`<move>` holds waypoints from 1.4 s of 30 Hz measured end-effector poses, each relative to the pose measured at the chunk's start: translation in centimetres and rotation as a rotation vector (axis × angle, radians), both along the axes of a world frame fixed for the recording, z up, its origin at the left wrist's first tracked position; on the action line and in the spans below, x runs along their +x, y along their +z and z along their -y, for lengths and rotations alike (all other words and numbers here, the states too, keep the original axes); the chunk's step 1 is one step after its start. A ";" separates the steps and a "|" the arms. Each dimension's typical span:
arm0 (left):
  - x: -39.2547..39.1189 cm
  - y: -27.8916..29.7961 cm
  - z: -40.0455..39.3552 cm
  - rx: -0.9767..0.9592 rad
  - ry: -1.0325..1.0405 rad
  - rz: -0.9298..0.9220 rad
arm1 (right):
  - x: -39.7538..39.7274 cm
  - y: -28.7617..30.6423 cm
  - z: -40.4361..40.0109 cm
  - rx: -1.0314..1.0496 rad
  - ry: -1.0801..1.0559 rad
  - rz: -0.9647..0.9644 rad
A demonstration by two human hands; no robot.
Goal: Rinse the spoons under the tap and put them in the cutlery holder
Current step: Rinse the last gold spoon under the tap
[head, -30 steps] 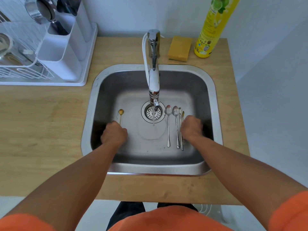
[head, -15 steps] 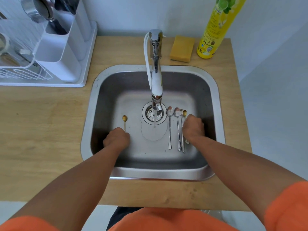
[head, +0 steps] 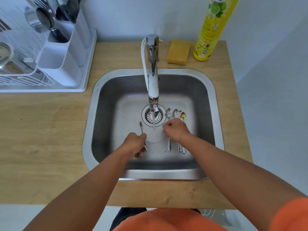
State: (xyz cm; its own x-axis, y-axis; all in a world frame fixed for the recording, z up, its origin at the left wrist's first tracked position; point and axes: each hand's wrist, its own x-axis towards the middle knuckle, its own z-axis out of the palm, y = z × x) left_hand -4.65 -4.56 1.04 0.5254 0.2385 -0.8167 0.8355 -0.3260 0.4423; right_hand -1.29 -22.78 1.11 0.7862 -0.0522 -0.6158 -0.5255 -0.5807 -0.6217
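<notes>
Lifted: gold spoon (head: 141, 126) in left hand (head: 134, 144) | bowl toward tap (head: 153, 77)

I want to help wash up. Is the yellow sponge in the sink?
No, the yellow sponge lies on the wooden counter behind the sink, beside the yellow bottle.

Spoons (head: 175, 114) in sink (head: 206, 100), right of drain (head: 153, 116)
</notes>
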 end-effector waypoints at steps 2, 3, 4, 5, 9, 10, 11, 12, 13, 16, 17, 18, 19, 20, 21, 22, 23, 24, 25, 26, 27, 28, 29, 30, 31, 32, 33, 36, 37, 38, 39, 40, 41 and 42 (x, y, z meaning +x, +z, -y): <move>-0.2 0.6 1.0 -0.079 0.036 0.011 | -0.1 0.3 -1.0 0.194 -0.101 -0.152; -0.3 0.9 1.5 -0.117 0.046 0.013 | -0.1 0.5 -1.3 0.263 -0.136 -0.200; -0.5 1.1 1.8 -0.155 0.048 0.015 | -0.1 0.5 -1.5 0.307 -0.154 -0.225; -0.6 1.2 2.1 -0.193 0.043 0.017 | -0.1 0.5 -1.7 0.337 -0.167 -0.233; -1.4 1.5 2.9 -0.373 0.043 0.014 | -0.2 0.4 -1.6 0.406 -0.205 -0.223; -1.5 1.5 3.0 -0.409 0.050 0.009 | -0.2 0.4 -1.4 0.420 -0.209 -0.222; -1.6 1.5 2.9 -0.434 0.048 0.005 | -0.2 0.4 -1.3 0.421 -0.208 -0.215; -1.6 1.5 2.8 -0.441 0.033 0.002 | -0.2 0.4 -1.1 0.404 -0.199 -0.199; -1.6 1.5 2.6 -0.427 0.010 0.001 | -0.2 0.5 -0.9 0.373 -0.184 -0.175; -0.7 1.7 2.2 -0.296 -0.023 0.037 | -0.2 0.6 -0.6 0.269 -0.126 -0.062; -0.3 1.8 2.1 -0.254 -0.007 0.069 | -0.2 0.7 -0.6 0.221 -0.090 -0.007; 0.2 1.8 2.0 -0.223 0.013 0.108 | -0.2 0.8 -0.5 0.160 -0.034 0.057; 0.7 1.9 2.0 -0.199 0.028 0.149 | -0.3 0.8 -0.5 0.100 0.037 0.116; 1.2 2.0 2.0 -0.178 0.030 0.191 | -0.5 1.0 -0.5 0.053 0.109 0.157; 1.6 2.0 2.0 -0.160 0.024 0.234 | -0.7 1.1 -0.5 0.026 0.165 0.177; 2.0 2.0 2.0 -0.144 0.015 0.274 | -1.0 1.2 -0.5 0.017 0.199 0.183; 2.3 2.0 2.0 -0.124 0.007 0.312 | -1.2 1.3 -0.6 0.014 0.215 0.185; 2.5 2.0 2.1 -0.093 0.003 0.348 | -1.4 1.3 -0.6 0.006 0.226 0.191; 2.7 2.0 2.1 -0.052 0.003 0.382 | -1.6 1.4 -0.7 -0.005 0.238 0.201; 2.9 2.0 2.2 -0.012 0.006 0.413 | -1.7 1.5 -0.9 -0.015 0.248 0.214; 2.9 1.9 2.3 0.016 0.012 0.439 | -1.8 1.5 -0.9 -0.022 0.251 0.222; 2.9 1.8 2.4 0.031 0.022 0.458 | -1.8 1.5 -1.0 -0.027 0.248 0.227; 2.8 1.6 2.4 0.035 0.032 0.471 | -1.7 1.6 -1.1 -0.036 0.244 0.231; 2.7 1.5 2.4 0.025 0.045 0.476 | -1.7 1.7 -1.1 -0.052 0.244 0.240; 2.6 1.3 2.3 -0.001 0.066 0.470 | -1.7 1.7 -1.0 -0.078 0.252 0.256; 2.5 1.1 2.2 -0.041 0.094 0.458 | -1.6 1.8 -1.0 -0.108 0.267 0.277; 2.4 1.0 2.2 -0.083 0.123 0.442 | -1.6 1.8 -0.9 -0.138 0.282 0.298; 2.2 1.0 2.2 -0.192 0.192 0.396 | -1.5 1.9 -0.8 -0.194 0.303 0.327; 2.2 1.0 2.3 -0.216 0.209 0.388 | -1.5 2.0 -0.8 -0.204 0.306 0.330; 2.2 1.1 2.4 -0.231 0.224 0.383 | -1.5 2.0 -0.8 -0.209 0.309 0.334; 2.1 1.3 2.4 -0.236 0.239 0.381 | -1.5 2.0 -0.8 -0.210 0.309 0.340; 2.1 1.5 2.5 -0.235 0.256 0.379 | -1.5 2.1 -0.8 -0.210 0.307 0.349; 2.1 1.6 2.6 -0.231 0.274 0.378 | -1.5 2.2 -0.7 -0.210 0.304 0.359; 2.1 1.7 2.7 -0.226 0.291 0.380 | -1.5 2.3 -0.7 -0.212 0.305 0.370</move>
State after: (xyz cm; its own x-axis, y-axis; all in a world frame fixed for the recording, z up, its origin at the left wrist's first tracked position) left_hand -2.54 -7.29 2.77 0.7328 0.2584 -0.6295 0.6444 0.0339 0.7640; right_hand -2.83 -22.12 3.37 0.9480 0.1199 -0.2947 -0.0800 -0.8066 -0.5857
